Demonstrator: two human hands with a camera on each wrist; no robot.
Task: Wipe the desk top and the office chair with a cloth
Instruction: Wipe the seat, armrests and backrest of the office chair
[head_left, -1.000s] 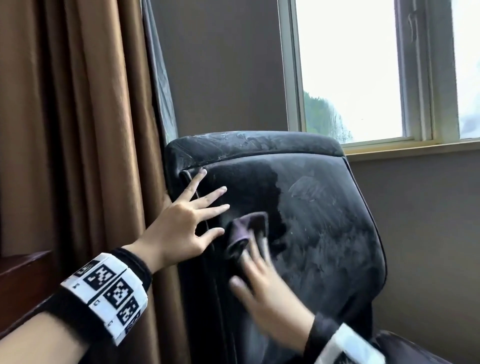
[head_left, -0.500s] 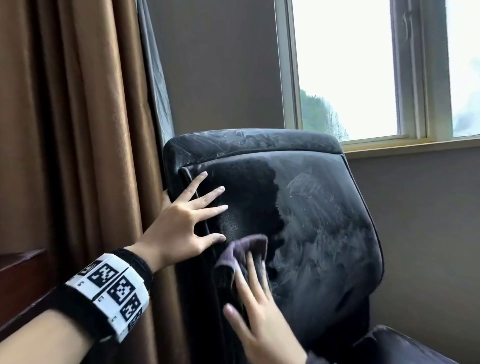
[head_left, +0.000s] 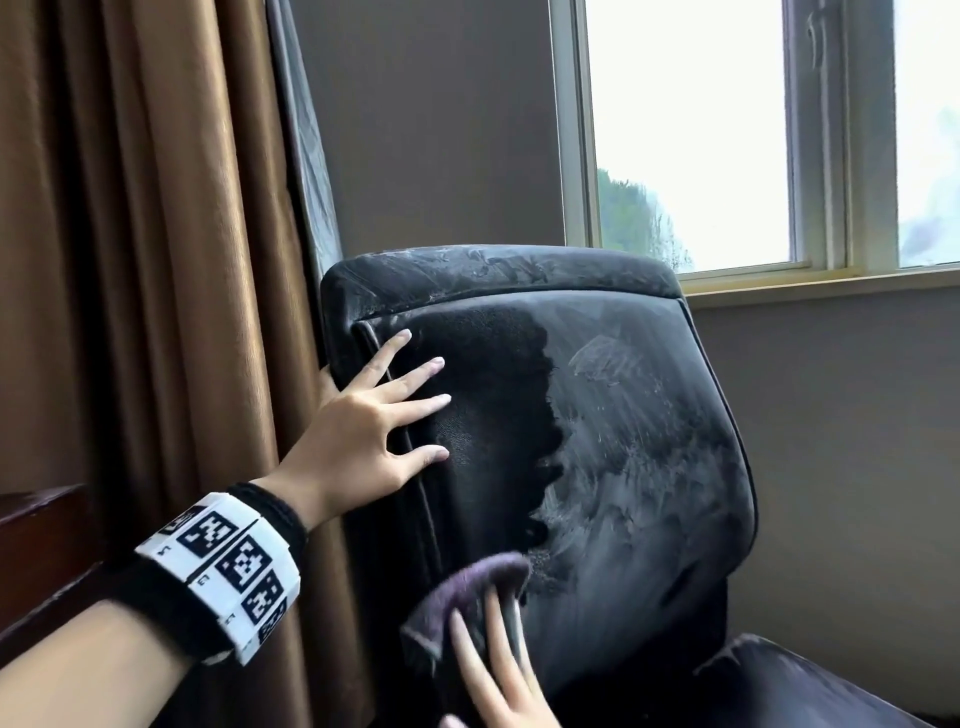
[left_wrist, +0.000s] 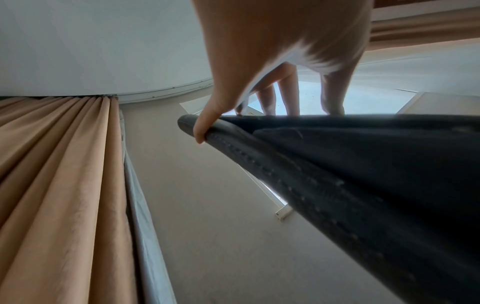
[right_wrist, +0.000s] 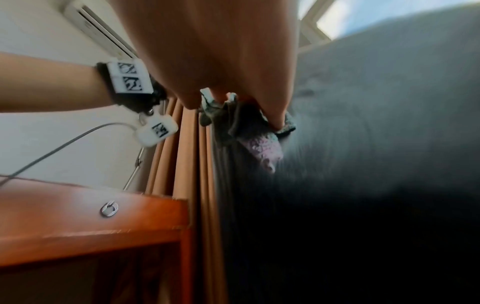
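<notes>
From the head camera I see my left hand (head_left: 363, 441) flat against the back of the black chair (head_left: 623, 441) at about 9 o'clock, fingers spread wide and straight on the leather. The left wrist view shows the thumb (left_wrist: 205, 125) hooked round the chair's side edge (left_wrist: 285, 164), so the hand braces the backrest between thumb and fingers. My right hand (head_left: 498, 680) sits at 6 o'clock, at the bottom edge of the view, its fingers straight and close together, pressing the purple cloth (head_left: 467, 592) against the lower left part of the backrest. In the right wrist view the cloth (right_wrist: 262, 148) is bunched under the fingers, blurred. The left half of the backrest is dark and clean-looking; the right half, toward 3 o'clock, carries pale dusty smears, as does the top roll at 12 o'clock. A brown curtain (head_left: 156, 260) hangs at 9 o'clock just beside the chair, a window (head_left: 691, 130) at 1 o'clock, and a reddish wooden desk (right_wrist: 91, 222) shows at 7 o'clock in the right wrist view.
</notes>
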